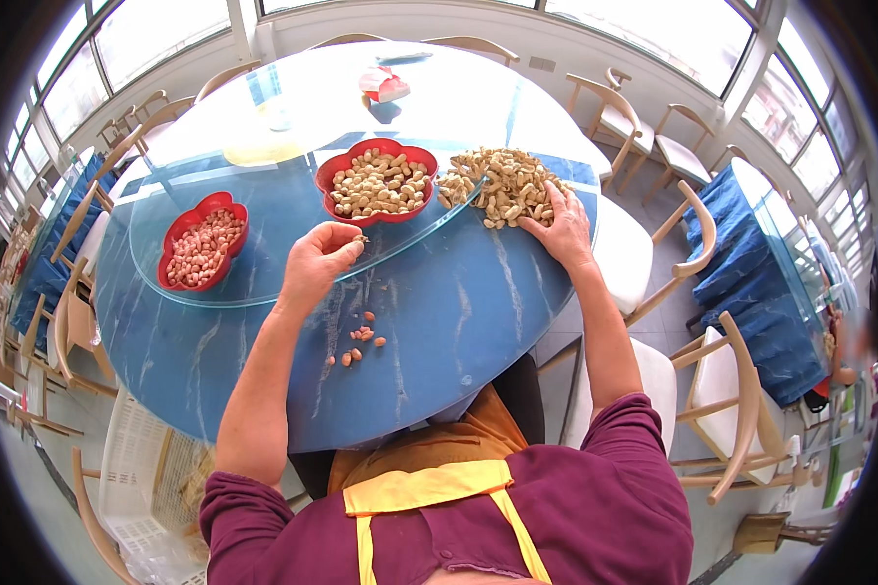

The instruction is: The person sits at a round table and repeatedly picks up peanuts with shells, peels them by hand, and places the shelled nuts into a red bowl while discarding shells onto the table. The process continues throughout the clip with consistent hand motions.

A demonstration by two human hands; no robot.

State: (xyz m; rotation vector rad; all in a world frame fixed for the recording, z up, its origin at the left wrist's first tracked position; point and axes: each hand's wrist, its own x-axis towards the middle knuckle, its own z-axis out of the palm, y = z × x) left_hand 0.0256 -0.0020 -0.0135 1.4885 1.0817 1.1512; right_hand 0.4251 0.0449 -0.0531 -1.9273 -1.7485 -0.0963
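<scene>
My left hand (318,257) pinches a small bit of peanut, perhaps shell, (361,238) between thumb and fingertips, just below the middle red bowl. That flower-shaped red bowl (325,191) holds unshelled peanuts (377,183). Fingers spread, my right hand (565,230) rests against the right edge of a heap of peanuts in their shells (516,186). A second red bowl (240,238) to the left contains shelled pink peanut kernels (201,247). Several loose reddish kernels (362,335) lie on the blue tabletop in front of me.
A glass turntable (278,212) sits on the round blue marbled table (424,314); the heap overlaps its edge. Farther back is a red and white packet (385,84). Wooden chairs (622,248) surround the table. A white plastic crate (128,461) stands at lower left.
</scene>
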